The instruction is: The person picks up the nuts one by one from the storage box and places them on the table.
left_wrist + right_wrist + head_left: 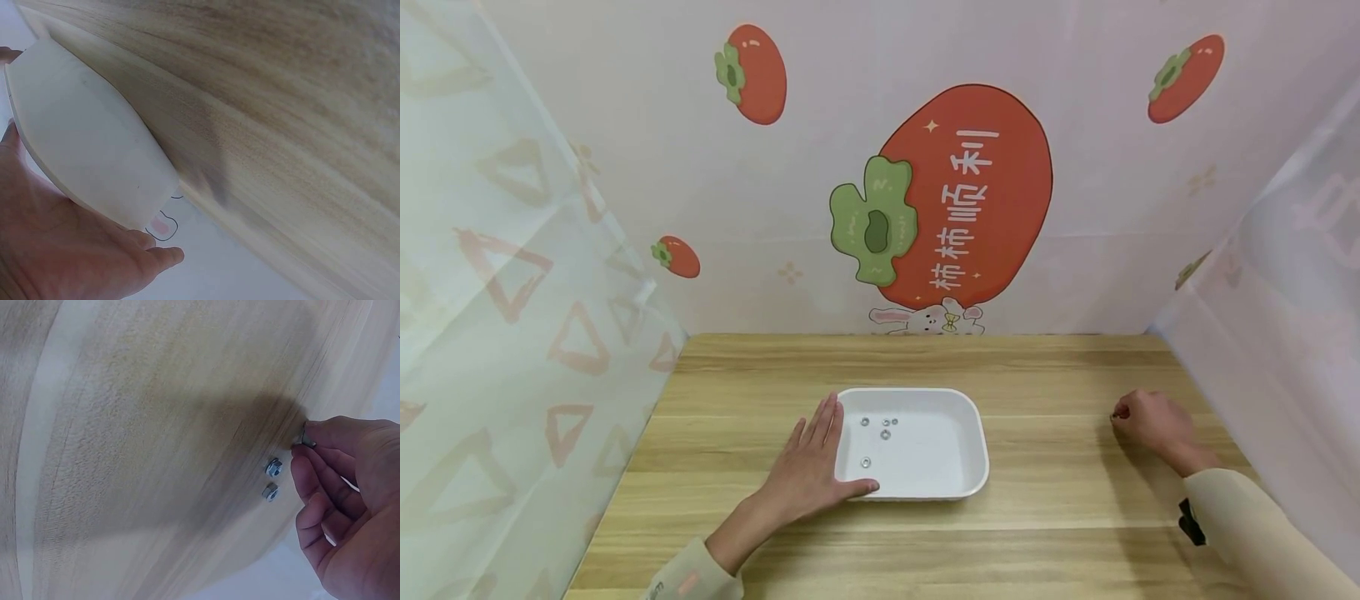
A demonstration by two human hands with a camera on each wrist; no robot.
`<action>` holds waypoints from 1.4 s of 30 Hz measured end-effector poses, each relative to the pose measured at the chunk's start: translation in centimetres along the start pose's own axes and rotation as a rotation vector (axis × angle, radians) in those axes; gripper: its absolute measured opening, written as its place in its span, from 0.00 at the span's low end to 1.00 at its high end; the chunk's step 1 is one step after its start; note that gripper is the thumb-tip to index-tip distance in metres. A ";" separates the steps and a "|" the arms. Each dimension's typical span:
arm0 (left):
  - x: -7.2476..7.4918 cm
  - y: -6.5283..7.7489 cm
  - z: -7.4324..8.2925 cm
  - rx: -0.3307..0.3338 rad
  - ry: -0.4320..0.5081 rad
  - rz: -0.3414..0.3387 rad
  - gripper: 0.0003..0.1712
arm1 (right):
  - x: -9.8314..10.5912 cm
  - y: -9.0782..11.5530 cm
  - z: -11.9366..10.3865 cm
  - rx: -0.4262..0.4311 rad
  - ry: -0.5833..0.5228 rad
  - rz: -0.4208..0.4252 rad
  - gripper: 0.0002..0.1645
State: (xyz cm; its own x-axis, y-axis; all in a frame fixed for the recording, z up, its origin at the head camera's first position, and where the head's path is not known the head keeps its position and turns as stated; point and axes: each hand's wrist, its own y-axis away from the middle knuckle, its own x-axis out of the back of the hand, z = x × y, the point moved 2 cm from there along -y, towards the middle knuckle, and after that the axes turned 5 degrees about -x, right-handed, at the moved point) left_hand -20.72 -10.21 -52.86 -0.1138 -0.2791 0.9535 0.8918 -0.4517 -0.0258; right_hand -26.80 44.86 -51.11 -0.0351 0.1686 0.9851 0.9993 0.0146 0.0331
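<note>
My left hand (808, 471) lies along the left end of a white tray (932, 450), its fingers stretched over the left rim and its thumb on the near rim. In the left wrist view the palm sits beside the tray's outer wall (87, 125). Several small metal nuts (885, 434) lie in the tray's left half. Far to the right, my right hand (1157, 425) pinches a small metal nut (305, 436) between thumb and fingertips, low over the table. Beside those fingertips two more nuts, one (274, 467) above the other (270, 492), lie on the wood in the right wrist view.
The wooden table (1045, 517) ends at a patterned back curtain (1075, 275). Pale sheets hang at its left side (535, 317) and right side (1292, 333). A stretch of wood separates the tray from my right hand.
</note>
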 end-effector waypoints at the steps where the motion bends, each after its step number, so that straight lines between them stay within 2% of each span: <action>1: 0.0 0.0 0.0 0.001 -0.001 -0.001 0.77 | 0.0 0.0 0.0 -0.001 0.000 -0.001 0.07; 17: 0.2 0.0 0.1 -0.003 -0.001 0.006 0.77 | 0.0 0.0 0.2 -0.015 -0.003 -0.011 0.09; 25: 0.3 0.1 0.1 -0.014 0.005 0.012 0.77 | 0.2 0.4 -0.3 -0.009 0.011 0.011 0.12; 32: 0.2 0.0 0.1 -0.007 -0.006 0.010 0.77 | 0.4 0.3 -0.9 -0.013 0.000 0.043 0.07; 36: 0.2 0.0 0.1 -0.007 -0.004 0.010 0.78 | 1.0 0.3 -2.0 0.006 0.014 0.052 0.13; 40: 0.3 0.0 0.1 -0.007 -0.003 0.001 0.78 | 1.7 0.4 -4.1 0.017 0.040 0.035 0.07; 42: 0.3 0.0 0.1 -0.007 -0.003 -0.001 0.79 | 2.0 0.4 -5.4 0.036 0.048 0.046 0.12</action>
State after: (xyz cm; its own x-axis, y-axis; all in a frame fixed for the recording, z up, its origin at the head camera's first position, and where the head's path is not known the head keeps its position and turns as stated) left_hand -20.71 -10.20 -52.55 -0.1133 -0.2763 0.9544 0.8887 -0.4576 -0.0270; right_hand -26.45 39.90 -48.22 0.0117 0.1224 0.9924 0.9989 0.0435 -0.0172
